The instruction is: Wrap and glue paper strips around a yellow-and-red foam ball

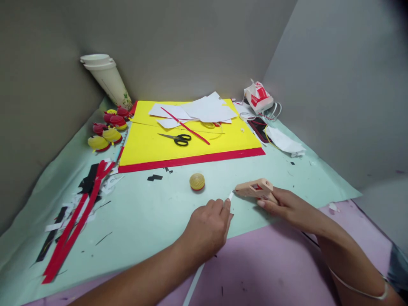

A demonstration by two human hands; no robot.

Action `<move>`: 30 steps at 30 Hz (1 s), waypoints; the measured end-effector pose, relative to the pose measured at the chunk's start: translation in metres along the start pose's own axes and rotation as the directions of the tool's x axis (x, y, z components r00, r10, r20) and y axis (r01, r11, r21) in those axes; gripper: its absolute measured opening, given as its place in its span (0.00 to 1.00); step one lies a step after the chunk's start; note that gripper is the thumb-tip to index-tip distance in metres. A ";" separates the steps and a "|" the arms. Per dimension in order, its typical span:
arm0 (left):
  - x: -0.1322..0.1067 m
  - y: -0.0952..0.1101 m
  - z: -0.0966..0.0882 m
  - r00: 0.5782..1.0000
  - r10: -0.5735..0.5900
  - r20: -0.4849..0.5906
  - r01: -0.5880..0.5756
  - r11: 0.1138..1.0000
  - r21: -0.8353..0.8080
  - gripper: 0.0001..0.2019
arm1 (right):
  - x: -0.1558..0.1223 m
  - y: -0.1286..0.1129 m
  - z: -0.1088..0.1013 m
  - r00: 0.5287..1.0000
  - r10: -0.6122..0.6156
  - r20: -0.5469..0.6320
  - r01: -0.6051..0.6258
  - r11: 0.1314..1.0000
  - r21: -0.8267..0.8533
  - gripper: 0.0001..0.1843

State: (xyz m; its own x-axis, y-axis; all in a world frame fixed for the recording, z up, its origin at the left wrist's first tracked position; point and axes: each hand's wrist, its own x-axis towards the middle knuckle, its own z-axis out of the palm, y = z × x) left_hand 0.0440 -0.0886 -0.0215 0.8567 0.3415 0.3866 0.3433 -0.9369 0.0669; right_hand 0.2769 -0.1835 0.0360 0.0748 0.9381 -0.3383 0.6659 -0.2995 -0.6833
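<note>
My left hand (208, 225) is closed on a narrow white strip (194, 284), whose short end pokes out past my fingertips while the long tail hangs below my wrist. In my right hand (280, 202) is a beige hot glue gun (255, 188), fingers wrapped round its handle. The gun's nozzle points left and is at or very near the strip's end; I cannot tell if they touch. Just beyond my left hand, a small round yellow-topped piece with a red base (197, 182) sits on the pale green sheet (153, 221).
Black-handled scissors (181, 140) and white paper (207, 109) lie on yellow sheets (153, 151). At left are red strips (76, 225), scraps, several red-and-yellow pieces (111, 135) and a leaning cup (108, 80). Back right holds a tissue pack (259, 98) and a dark phone-like object (257, 127).
</note>
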 end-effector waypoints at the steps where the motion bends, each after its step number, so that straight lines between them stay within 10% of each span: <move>1: 0.000 0.000 0.000 1.000 0.000 0.005 0.000 1.000 0.001 0.15 | 0.000 0.000 0.000 1.000 0.005 0.000 -0.005 1.000 0.001 0.22; 30: 0.000 0.001 -0.001 1.000 -0.002 0.028 0.002 1.000 -0.007 0.15 | -0.001 0.000 0.000 1.000 -0.010 -0.001 0.010 1.000 -0.009 0.22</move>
State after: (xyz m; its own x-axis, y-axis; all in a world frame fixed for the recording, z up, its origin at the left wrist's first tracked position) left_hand 0.0440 -0.0890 -0.0203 0.8665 0.3456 0.3603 0.3425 -0.9365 0.0745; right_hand 0.2767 -0.1844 0.0368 0.0689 0.9414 -0.3302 0.6730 -0.2882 -0.6812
